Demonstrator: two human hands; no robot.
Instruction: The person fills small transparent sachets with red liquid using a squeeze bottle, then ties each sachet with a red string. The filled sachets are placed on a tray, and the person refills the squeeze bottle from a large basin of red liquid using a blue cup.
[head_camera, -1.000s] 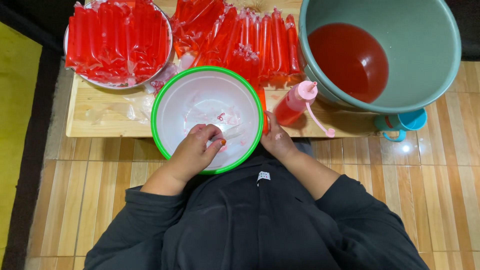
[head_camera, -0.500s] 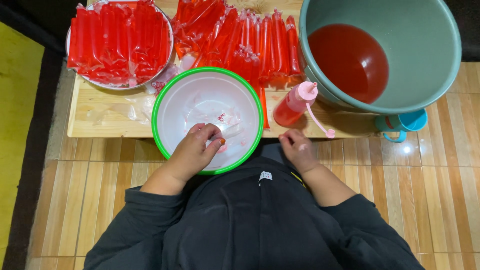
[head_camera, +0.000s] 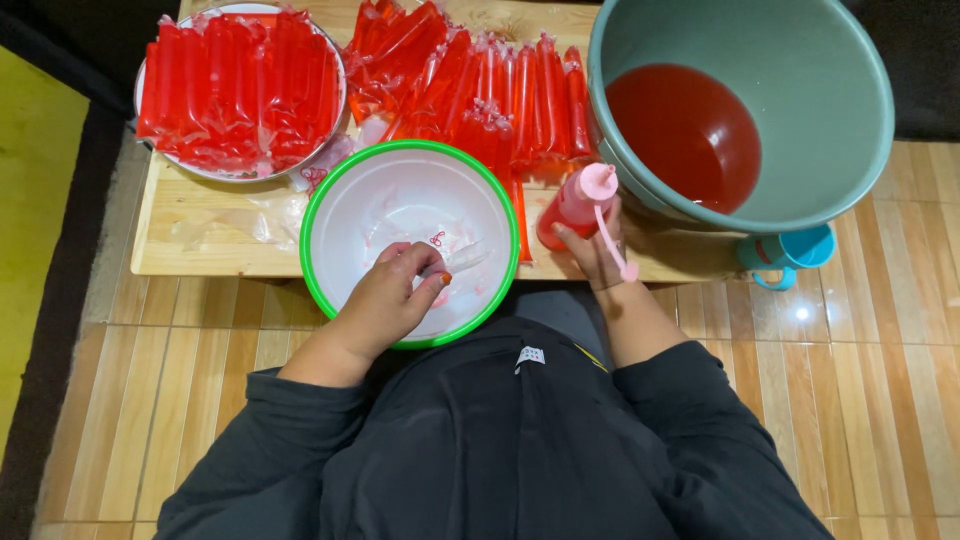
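Note:
My left hand rests inside a white bowl with a green rim and pinches a thin clear plastic sleeve lying in it. My right hand grips a pink squeeze bottle of red liquid, which stands tilted on the wooden board beside the bowl. The bottle's cap strap hangs down over my fingers.
A large grey-green basin with red liquid stands at the right. Several filled red ice sticks lie in a row and more are piled on a round tray. A blue cup sits under the basin. Wooden floor lies around.
My right hand moved from the bowl's rim to the right and took hold of the pink squeeze bottle. My left hand stayed in the bowl.

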